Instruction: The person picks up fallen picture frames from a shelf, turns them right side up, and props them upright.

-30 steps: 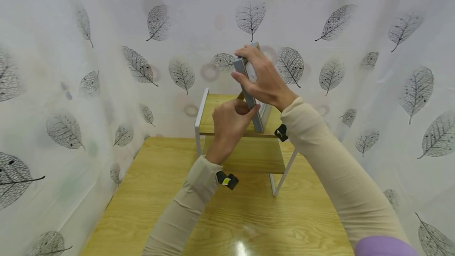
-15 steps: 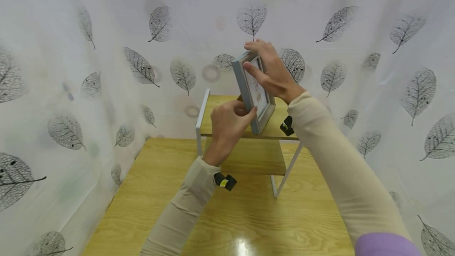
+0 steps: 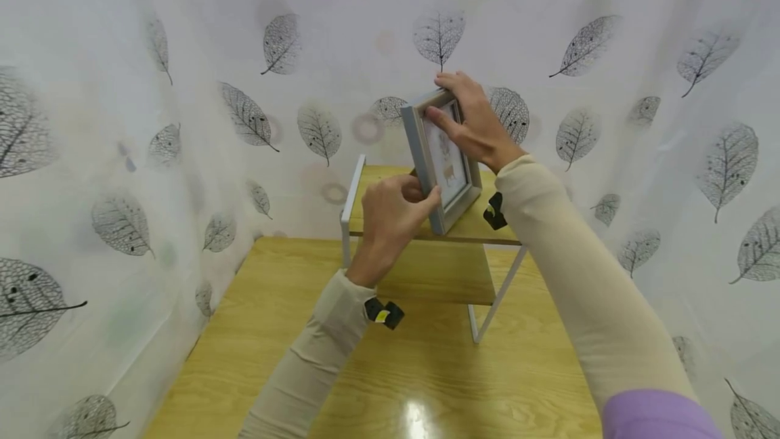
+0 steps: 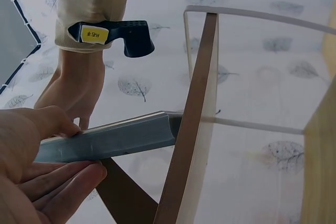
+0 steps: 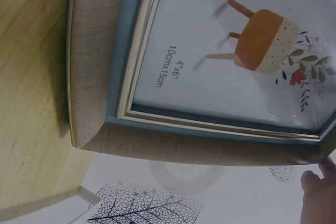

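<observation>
A picture frame (image 3: 474, 185) with a pale wood-toned face and blue-grey sides stands on the shelf's top board, leaning slightly back and angled to the right. Its print, best seen in the right wrist view, has a brown stool, flowers and size lettering (image 5: 170, 66). My left hand (image 3: 393, 215) pinches the frame's left side low down, thumb in front and fingers behind. At the upper edge, my right hand (image 3: 475, 124) grips the frame with the thumb on its front and fingers over the top. Behind it, a brown support leg (image 4: 123, 192) shows in the left wrist view.
The small two-tier shelf has a wooden top board (image 3: 384, 172), a lower board (image 3: 439, 273) and white metal legs (image 3: 502, 293). It stands on a wood-grain table (image 3: 274, 337). A leaf-printed white curtain (image 3: 359, 19) surrounds the back and sides.
The picture frame has turned from nearly edge-on, so its front now shows. My right hand has shifted right along the top with it. The left hand keeps its pinch on the side.
</observation>
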`<state>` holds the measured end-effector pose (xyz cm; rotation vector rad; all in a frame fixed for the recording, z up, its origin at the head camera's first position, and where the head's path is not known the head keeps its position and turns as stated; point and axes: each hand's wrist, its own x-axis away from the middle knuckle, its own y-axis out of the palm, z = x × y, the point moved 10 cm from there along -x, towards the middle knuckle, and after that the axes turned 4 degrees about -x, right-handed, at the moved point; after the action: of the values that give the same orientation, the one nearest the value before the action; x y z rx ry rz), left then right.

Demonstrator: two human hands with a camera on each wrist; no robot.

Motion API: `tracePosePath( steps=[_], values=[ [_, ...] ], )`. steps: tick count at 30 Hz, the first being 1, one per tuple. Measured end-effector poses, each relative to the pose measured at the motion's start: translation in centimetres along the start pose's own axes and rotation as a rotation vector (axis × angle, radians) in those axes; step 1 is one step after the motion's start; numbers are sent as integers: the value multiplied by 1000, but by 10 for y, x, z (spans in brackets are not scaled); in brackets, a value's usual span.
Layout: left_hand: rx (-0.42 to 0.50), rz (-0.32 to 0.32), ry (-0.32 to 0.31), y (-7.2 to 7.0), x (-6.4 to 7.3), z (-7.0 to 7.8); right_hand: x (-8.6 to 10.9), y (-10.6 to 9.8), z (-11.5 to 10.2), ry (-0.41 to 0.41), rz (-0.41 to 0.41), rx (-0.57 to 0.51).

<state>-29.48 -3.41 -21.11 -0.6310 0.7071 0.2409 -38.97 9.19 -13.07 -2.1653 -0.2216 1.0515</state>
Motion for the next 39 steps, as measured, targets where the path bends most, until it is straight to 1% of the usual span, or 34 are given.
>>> tracePosePath(
  steps=[3, 7, 12, 16, 19, 23, 30, 34, 39],
  values=[
    [15, -6, 1, 1, 1, -1, -1, -2, 2, -6, 24, 6],
    [13, -11, 11, 1, 0, -1, -2, -8, 2, -4, 65, 20],
    [-6, -11, 18, 0, -2, -1, -3, -14, 6, 16, 100, 66],
    [-39, -9, 26, -2, -2, -1, -2, -18, 7, 32, 127, 86],
    [-44, -8, 27, -3, -2, -2, -1, -21, 8, 41, 147, 105],
    [-28, -12, 9, -4, -2, -5, 0, -26, 8, 41, 173, 129],
    [-33, -26, -37, -5, -4, -12, 4, -36, 7, 44, 225, 154],
    [-45, -25, -44, -7, -5, -13, 6, -42, 6, 47, 251, 171],
    [-56, -25, -47, -10, -6, -15, 9, -49, 4, 34, 287, 199]
  ],
)
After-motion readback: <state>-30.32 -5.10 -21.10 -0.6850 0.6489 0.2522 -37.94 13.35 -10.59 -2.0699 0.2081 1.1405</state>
